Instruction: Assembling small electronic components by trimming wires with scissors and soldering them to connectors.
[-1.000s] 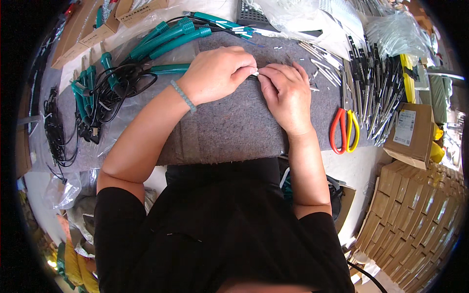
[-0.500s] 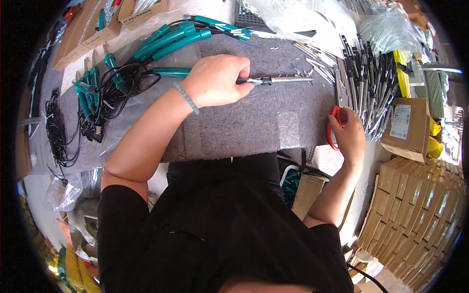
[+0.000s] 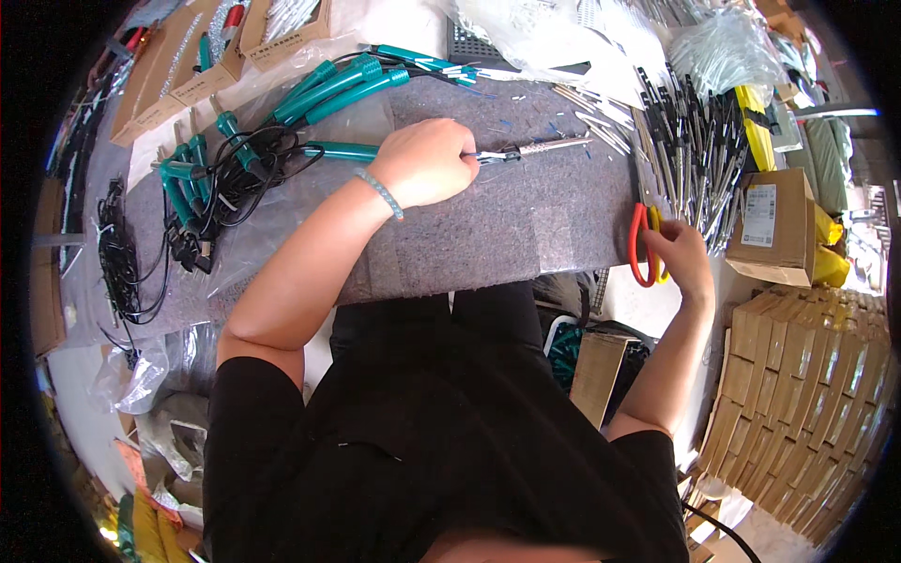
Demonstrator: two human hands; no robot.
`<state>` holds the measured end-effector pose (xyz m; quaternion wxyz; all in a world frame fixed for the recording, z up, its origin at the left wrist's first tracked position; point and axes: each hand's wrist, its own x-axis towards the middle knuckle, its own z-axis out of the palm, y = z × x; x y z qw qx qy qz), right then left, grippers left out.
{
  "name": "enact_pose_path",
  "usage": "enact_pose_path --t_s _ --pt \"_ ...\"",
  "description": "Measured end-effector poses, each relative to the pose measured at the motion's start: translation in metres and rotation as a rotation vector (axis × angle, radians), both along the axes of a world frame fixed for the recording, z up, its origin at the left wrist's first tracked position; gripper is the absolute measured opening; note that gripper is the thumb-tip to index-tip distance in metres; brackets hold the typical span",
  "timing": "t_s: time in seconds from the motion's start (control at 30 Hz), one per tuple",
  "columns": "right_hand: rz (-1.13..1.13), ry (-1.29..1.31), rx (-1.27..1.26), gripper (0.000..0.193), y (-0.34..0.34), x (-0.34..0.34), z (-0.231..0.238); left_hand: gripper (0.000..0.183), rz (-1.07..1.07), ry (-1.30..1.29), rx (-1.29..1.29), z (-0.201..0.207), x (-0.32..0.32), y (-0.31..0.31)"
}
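Observation:
My left hand (image 3: 427,161) is closed in a pinch on the thin wires at the back of a soldering iron heating core (image 3: 554,144), above the grey felt mat. The core's metal rod points right, and a green soldering iron handle (image 3: 343,151) shows to the left of this hand. At the right edge of the mat, my right hand (image 3: 683,261) has its fingers on the yellow loop of a pair of scissors (image 3: 638,246) with red and yellow handles. Their blades point away from me, beside a heap of rods.
Green handles with black cables (image 3: 235,155) lie at the left. Black-ended metal rods (image 3: 690,155) are heaped at the right, with loose white tubes (image 3: 601,122) beside them. A cardboard box (image 3: 774,225) and stacked small cartons (image 3: 798,385) stand farther right.
My right hand has shifted slightly down and right, and the scissors' yellow loop now shows beside the red one. The left hand still pinches the core's wires. The whole view has shifted slightly.

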<state>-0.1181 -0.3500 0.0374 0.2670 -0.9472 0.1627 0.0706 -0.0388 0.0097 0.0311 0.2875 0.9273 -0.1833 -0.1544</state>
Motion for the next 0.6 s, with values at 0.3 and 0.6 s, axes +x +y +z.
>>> enact_pose_path --t_s 0.3,0.6 --pt "0.035 -0.208 -0.281 0.048 0.028 -0.034 -0.014 0.029 0.091 0.084 -0.040 -0.002 0.010 -0.004" --pt "-0.153 0.000 0.286 0.035 0.026 -0.051 -0.004 0.027 0.093 0.066 -0.122 -0.009 0.011 -0.005"
